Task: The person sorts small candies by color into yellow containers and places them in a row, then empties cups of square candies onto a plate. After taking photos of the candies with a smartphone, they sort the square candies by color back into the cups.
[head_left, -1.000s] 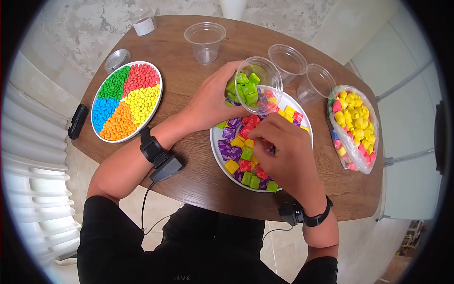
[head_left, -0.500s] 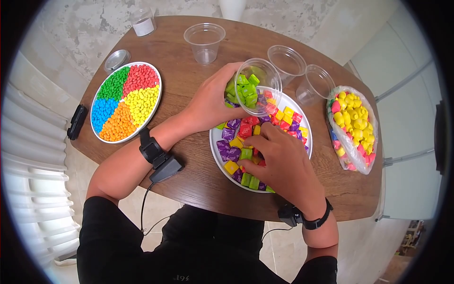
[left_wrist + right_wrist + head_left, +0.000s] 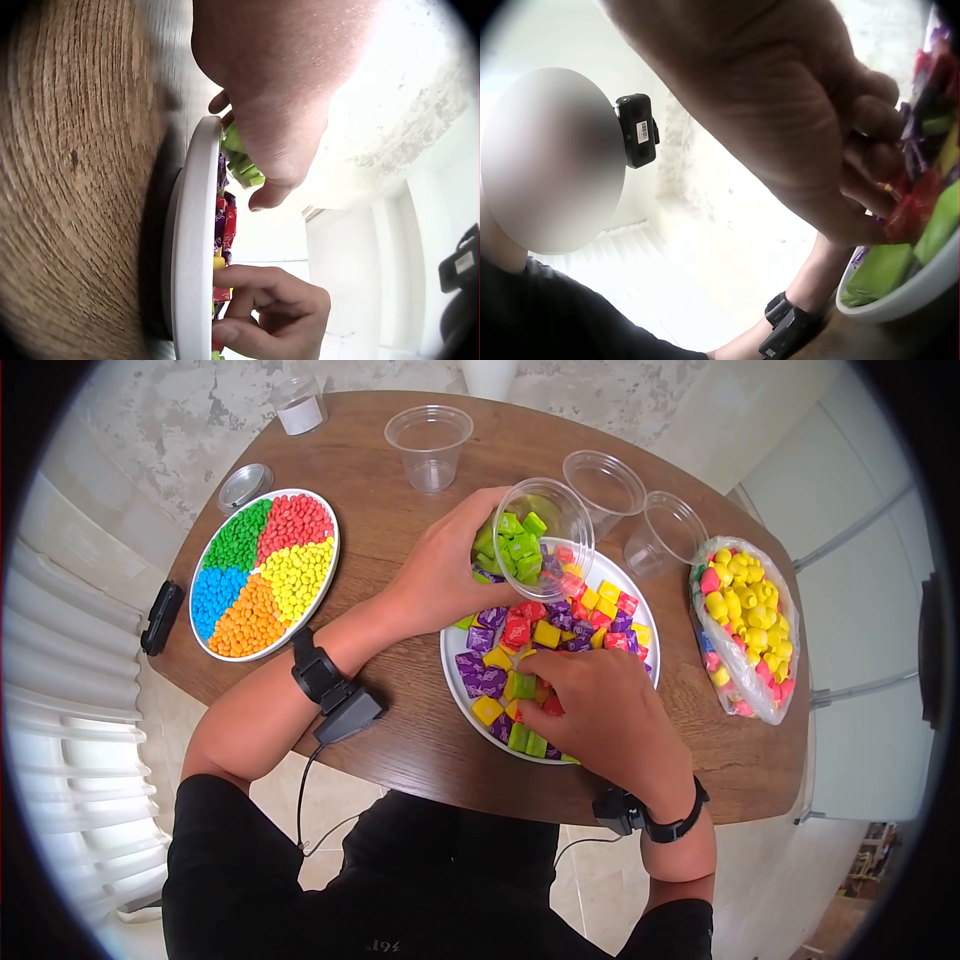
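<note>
My left hand (image 3: 440, 575) grips a clear plastic cup (image 3: 572, 510), tilted over the far side of a white plate (image 3: 452, 678). Green wrapped candies (image 3: 520, 545) lie inside the cup. Red, purple, yellow and green wrapped candies cover the plate. Over its near side, my right hand (image 3: 610, 710) has thumb and index finger on either side of a green wrapped candy (image 3: 522, 686), pinching it. In the left wrist view, the right fingers (image 3: 255, 279) reach down past the plate's rim. Beside them, a red wrapped candy (image 3: 915, 210) shows in the right wrist view.
On the left, a white plate (image 3: 334, 575) holds small candies sorted by colour. Empty clear cups (image 3: 430, 450) (image 3: 605, 485) (image 3: 665, 535) stand at the back. A plastic bag (image 3: 750, 630) of yellow and pink pieces lies on the right. A lidless jar (image 3: 300, 410) stands far left.
The right hand has moved left and toward the plate's near side, its thumb and index finger closing on a green candy. The left hand holds the cup in nearly the same place.
</note>
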A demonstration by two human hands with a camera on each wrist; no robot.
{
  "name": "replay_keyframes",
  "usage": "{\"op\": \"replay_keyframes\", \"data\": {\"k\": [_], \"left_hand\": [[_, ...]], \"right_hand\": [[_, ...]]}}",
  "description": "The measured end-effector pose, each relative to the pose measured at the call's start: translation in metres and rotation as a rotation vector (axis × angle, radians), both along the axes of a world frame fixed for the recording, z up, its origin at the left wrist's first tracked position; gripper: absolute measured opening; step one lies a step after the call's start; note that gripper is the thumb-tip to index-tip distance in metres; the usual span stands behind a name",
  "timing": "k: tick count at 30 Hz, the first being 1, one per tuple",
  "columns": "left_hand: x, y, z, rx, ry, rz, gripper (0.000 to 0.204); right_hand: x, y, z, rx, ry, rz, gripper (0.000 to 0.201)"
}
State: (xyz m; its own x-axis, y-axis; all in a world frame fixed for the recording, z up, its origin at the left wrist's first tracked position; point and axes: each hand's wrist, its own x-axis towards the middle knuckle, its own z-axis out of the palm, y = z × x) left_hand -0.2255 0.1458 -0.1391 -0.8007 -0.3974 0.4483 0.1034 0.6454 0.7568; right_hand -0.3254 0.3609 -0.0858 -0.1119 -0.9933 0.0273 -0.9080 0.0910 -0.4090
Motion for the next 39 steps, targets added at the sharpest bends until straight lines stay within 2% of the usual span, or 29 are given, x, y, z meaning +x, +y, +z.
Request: {"op": "replay_keyframes", "data": {"k": [10,12,16,21,30,34,39], "left_hand": [[-0.0001,-0.0005,-0.0030,-0.019,0.008,0.009,0.093],[-0.0008,-0.0007,-0.0026,-0.040,0.023,0.010,0.094],[-0.0005,-0.0004,-0.0027,-0.048,0.024,0.015,0.094],[-0.0013,-0.0003,-0.0033,-0.031,0.040,0.008,0.093],[-0.0010,-0.0006,-0.0023,-0.040,0.027,0.015,0.088],[-0.0014,-0.0002,-0.0019,-0.042,0.030,0.014,0.088],[-0.0017,-0.0007,-0.0026,-0.048,0.036,0.012,0.087]], "right_hand": [[-0.0040,-0.0017,-0.0040,-0.049,-0.120,-0.034,0.023],[-0.0067,-0.0014,-0.0082,-0.066,-0.130,0.050,0.022],[-0.0053,-0.0032,-0.0083,-0.112,-0.125,0.062,0.019],[-0.0011,-0.0033,0.0001,-0.082,-0.105,-0.040,0.018],[-0.0029,-0.0003,-0.0032,-0.092,-0.007,0.019,0.019],[-0.0088,0.0003,-0.0012,-0.018,-0.077,0.024,0.021],[-0.0080,-0.0026,-0.0048,-0.101,-0.108,0.017,0.018]]}}
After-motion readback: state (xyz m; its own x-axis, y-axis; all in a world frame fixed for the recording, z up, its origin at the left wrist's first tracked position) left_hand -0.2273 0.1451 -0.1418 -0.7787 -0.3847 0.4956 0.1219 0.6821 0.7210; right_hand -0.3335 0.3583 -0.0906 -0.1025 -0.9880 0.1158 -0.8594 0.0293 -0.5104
